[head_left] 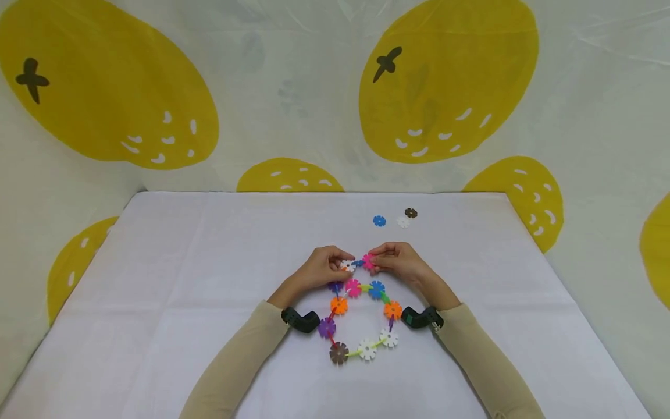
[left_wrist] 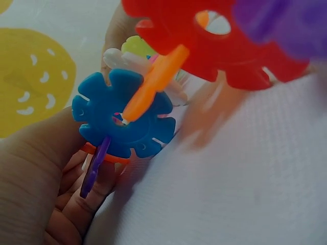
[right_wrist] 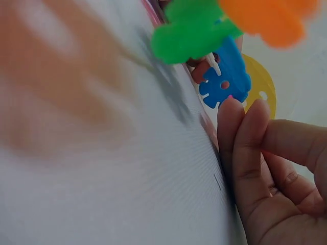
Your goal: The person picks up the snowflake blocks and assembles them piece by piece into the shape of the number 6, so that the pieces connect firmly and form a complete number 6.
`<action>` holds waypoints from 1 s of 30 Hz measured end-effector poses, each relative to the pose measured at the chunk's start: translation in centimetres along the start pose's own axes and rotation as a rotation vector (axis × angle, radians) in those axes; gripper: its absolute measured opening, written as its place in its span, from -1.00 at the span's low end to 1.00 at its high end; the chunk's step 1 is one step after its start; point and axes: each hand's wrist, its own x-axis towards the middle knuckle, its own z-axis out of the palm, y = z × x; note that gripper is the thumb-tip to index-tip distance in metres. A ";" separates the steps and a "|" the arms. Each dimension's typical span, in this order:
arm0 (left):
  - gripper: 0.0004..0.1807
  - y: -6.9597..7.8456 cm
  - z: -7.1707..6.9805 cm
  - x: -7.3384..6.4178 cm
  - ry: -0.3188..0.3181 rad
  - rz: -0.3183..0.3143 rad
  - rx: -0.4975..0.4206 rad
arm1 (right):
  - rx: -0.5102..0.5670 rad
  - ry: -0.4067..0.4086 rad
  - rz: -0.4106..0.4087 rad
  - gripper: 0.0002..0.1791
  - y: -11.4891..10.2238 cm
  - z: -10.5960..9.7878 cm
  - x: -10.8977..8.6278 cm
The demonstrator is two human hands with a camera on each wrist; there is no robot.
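Note:
Notched, flower-shaped plastic discs are joined into a loop on the table, with a further branch at its far side. In the head view my left hand [head_left: 323, 269] grips a white disc [head_left: 348, 265] of that branch. Thumb and fingers of my right hand [head_left: 402, 263] pinch a pink disc [head_left: 368, 261]. A blue disc [head_left: 358, 263], seen edge-on, sits between those two. Nearer me lies the loop, with an orange disc [head_left: 393, 309], a brown disc [head_left: 339, 352] and a purple disc [head_left: 327, 327]. The right fingers hide most of the pink disc in the right wrist view.
Beyond the hands lie three loose discs: blue [head_left: 379, 221], white [head_left: 403, 222] and brown [head_left: 411, 213]. A white cloth covers the table [head_left: 157, 291]. Behind it hangs a pale curtain [head_left: 293, 87] with yellow fruit shapes.

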 end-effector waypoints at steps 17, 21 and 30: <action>-0.64 0.0 0.1 0.0 -0.013 0.028 -0.012 | 0.042 0.014 0.032 -0.68 -0.6 0.5 0.1; -0.63 0.1 0.2 -0.1 -0.010 0.008 -0.013 | 0.035 -0.001 0.032 -0.68 -0.7 0.4 0.1; -0.69 0.6 0.0 -0.1 0.025 -0.044 -0.027 | 0.026 -0.053 -0.011 -0.59 -0.4 -0.1 0.2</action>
